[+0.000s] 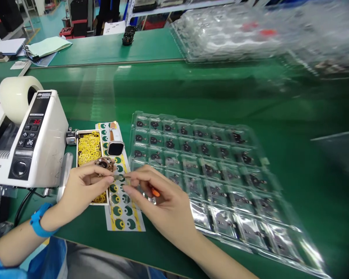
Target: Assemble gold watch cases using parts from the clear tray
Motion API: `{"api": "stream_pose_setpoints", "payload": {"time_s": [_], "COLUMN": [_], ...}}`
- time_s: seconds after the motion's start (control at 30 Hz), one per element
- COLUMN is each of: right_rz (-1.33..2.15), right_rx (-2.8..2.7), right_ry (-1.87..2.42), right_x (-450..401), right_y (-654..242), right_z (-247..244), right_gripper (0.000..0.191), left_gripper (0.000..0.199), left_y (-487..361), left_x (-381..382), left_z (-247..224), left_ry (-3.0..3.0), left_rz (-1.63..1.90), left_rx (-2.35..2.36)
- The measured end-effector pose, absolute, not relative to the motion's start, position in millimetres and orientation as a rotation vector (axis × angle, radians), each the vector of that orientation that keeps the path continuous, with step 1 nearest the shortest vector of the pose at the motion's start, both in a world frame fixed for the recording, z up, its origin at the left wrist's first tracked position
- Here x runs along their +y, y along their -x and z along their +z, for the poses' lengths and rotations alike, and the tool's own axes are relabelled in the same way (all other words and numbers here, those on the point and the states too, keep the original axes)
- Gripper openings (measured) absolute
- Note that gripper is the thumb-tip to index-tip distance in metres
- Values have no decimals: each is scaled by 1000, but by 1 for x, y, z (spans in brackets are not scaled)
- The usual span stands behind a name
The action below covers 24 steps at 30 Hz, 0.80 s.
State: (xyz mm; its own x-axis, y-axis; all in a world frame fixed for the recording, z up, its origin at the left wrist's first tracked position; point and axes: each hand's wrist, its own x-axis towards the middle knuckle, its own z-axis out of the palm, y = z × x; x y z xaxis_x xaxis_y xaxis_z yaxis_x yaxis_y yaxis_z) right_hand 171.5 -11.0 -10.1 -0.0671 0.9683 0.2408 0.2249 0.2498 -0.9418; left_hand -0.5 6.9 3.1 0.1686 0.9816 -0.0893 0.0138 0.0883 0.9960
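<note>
My left hand is closed, its fingertips pinching at the edge of a round copper-coloured part. A small thin flat piece shows between the fingertips of both hands. My right hand is closed around a slim tool with an orange end, much of it hidden in the palm. Beneath the hands lie a white box of yellow ring-shaped pieces and a sticker sheet with green and yellow round cut-outs. A smartwatch rests on the sheet.
To the right, a clear compartment tray holds many small dark parts. A white tape dispenser with a tape roll stands at left. Stacked clear trays, papers and dark rings sit at the back.
</note>
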Motion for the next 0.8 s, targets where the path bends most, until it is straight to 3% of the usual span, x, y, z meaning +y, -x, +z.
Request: {"api": "stream_pose_setpoints", "payload": {"time_s": [0.13,0.4,0.67,0.8], "right_rz": [851,1123,1123,783], "right_rx": [-1541,-1421,-1406,-1574], "right_ry": [1105,1176,1187,1204], "right_x": [-11,-2,-3,-10], "right_y": [-172,-184,-180,-185], "right_z": [-10,-11,-15,-6], "right_gripper": [12,20,15,14], "left_gripper": [4,47,50,43], "left_y": [-1,1,4,1], "left_x": [5,-1,-6,-3], "left_z": [3,-1,-9,-6], "left_ry": [-1131,-1036,-1137,-1111], "left_rz": [908,857,734,783], "left_rx": [1077,834,843,904]}}
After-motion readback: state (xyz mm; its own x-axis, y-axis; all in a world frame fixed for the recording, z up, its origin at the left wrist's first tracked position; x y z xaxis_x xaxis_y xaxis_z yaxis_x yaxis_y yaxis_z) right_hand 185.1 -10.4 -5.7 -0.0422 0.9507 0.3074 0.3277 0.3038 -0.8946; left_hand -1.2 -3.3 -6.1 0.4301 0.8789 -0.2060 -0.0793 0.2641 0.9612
